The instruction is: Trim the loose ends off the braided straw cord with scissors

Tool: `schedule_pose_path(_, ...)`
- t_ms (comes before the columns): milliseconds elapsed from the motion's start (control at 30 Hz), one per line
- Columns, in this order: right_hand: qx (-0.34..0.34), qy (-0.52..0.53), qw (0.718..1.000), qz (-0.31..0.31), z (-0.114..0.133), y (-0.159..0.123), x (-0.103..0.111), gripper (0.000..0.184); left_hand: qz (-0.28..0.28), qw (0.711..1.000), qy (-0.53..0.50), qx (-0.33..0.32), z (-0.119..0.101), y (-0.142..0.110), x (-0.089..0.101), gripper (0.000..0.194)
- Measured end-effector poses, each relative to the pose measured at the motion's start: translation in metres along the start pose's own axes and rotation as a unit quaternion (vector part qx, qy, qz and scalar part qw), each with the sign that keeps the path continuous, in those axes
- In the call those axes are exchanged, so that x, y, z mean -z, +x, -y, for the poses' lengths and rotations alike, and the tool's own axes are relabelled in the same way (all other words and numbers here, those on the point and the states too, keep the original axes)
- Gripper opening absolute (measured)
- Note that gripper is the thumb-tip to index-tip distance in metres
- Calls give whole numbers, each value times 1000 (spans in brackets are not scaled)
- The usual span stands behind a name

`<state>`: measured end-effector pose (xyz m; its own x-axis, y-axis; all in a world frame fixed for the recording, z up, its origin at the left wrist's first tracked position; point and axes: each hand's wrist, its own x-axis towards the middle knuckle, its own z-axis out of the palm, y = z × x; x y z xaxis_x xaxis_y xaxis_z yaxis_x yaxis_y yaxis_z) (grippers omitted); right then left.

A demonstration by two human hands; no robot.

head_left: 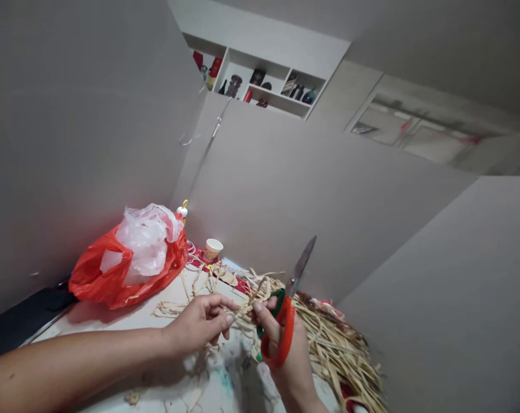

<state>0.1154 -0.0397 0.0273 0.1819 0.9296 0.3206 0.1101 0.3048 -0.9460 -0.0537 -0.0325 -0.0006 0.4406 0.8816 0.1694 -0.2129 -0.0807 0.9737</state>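
Observation:
My left hand (203, 322) reaches in from the left, its thumb and fingertips pinched at one end of a small piece of braided straw (245, 310). Facing it, my right hand (288, 344) grips the other end between thumb and forefinger. That same hand also carries a pair of scissors (281, 330) with one orange and one green handle. The blades point up and away, and they look closed. Beneath both hands is a white tabletop (165, 367) with loose straw scraps and a bluish stain.
A big bundle of dry straw (341, 350) covers the table's right side. At the back left sits a red plastic bag (100, 275) with a clear bag in it. A paper cup (212, 249) stands near the wall. Wall shelves (260, 80) hold small items.

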Motion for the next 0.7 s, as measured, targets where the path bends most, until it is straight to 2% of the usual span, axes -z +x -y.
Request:
schedule_pose_path(200,57,46,995,-68,3,36,12,32,16,999,45,-14,-1,10,9,40)
schedule_pose_path(333,85,96,985,-112,8,51,6,33,0,987,148,-63,-6,16,17,20)
schedule_pose_path(433,114,125,977,-129,18,62,1,31,-17,979,197,-50,-6,20,26,23)
schedule_pose_path(567,155,165,958,-178,29,77,6,30,-52,952,289,-86,1,23,38,23)
schedule_pose_path(700,138,205,942,-227,22,85,18,30,-77,918,354,-165,13,22,51,31)
